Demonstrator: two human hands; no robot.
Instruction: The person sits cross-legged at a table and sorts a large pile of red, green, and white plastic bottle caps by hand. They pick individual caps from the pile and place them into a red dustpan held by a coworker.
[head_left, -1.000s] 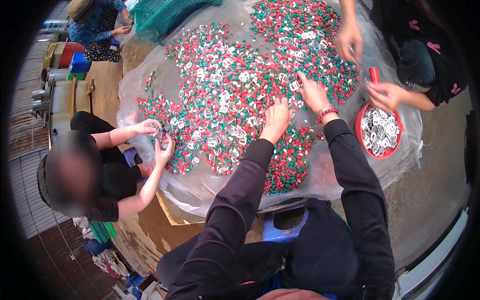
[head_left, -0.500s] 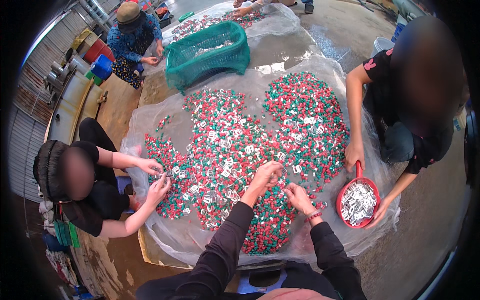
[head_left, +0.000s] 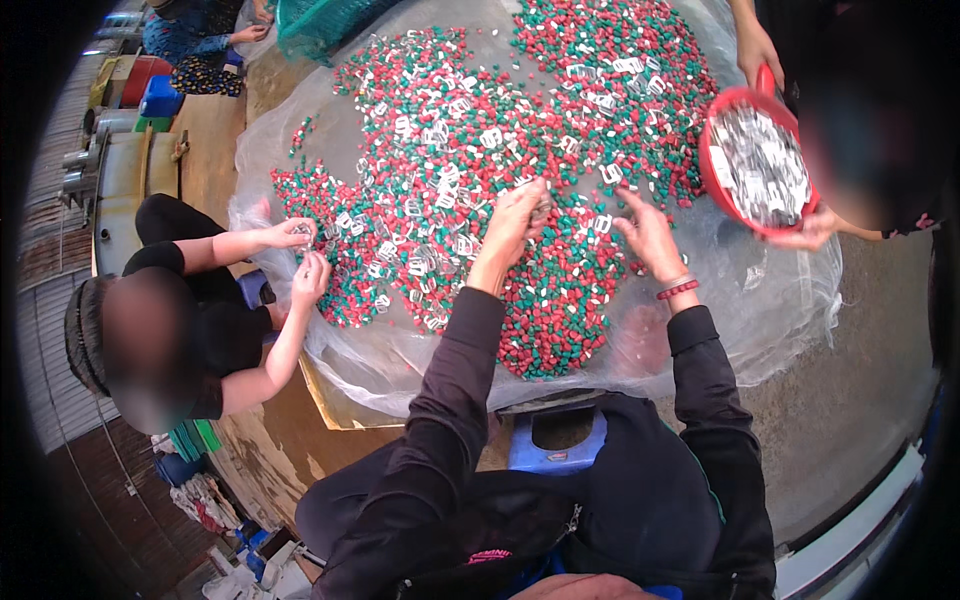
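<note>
Farther apart than half a second ago are the person's left hand (head_left: 515, 222) and right hand (head_left: 648, 238), and the red pan (head_left: 708, 172) has shifted farther along the right side. Nearest is a blue stool (head_left: 555, 456), then the edge of a translucent sheet (head_left: 690, 350). On it spread red and green pieces (head_left: 560, 315), with white slotted clips (head_left: 490, 138) scattered among them. Over them, the left hand's fingers curl inward; whether they pinch anything I cannot tell. The right hand's fingers are spread, just beside a white clip. To the left, a co-worker's hands (head_left: 285, 236) meet over the sheet's edge. Far right, another co-worker's hands (head_left: 800, 232) hold the clip-filled pan; far left stands a green basket (head_left: 310, 38).
</note>
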